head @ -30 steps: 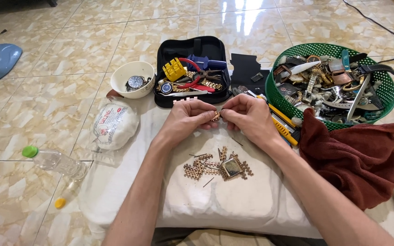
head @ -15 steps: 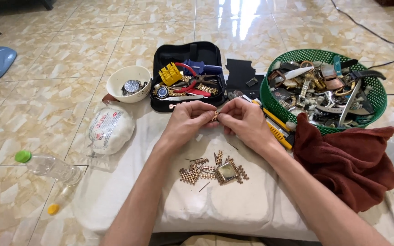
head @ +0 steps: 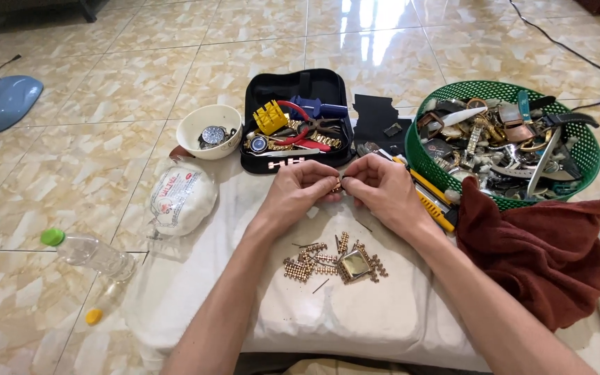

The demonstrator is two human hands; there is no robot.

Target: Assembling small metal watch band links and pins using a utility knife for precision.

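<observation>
Above the white cloth (head: 196,305), left hand (head: 298,191) and right hand (head: 383,189), fingers pinched on a tiny, mostly hidden gold link (head: 337,187)

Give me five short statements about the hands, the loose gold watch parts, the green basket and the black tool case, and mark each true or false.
1. Both hands, left hand and right hand, pinch a small gold-coloured watch-band piece between their fingertips. True.
2. The square gold watch case lies inside the round white bowl. False: it lies on the white cloth among loose gold links.
3. The round green plastic basket is filled with watches and straps. True.
4. The black zip tool case is shut. False: it lies open, tools showing.
5. The dark red towel covers the clear plastic bottle. False: they lie far apart.
</observation>
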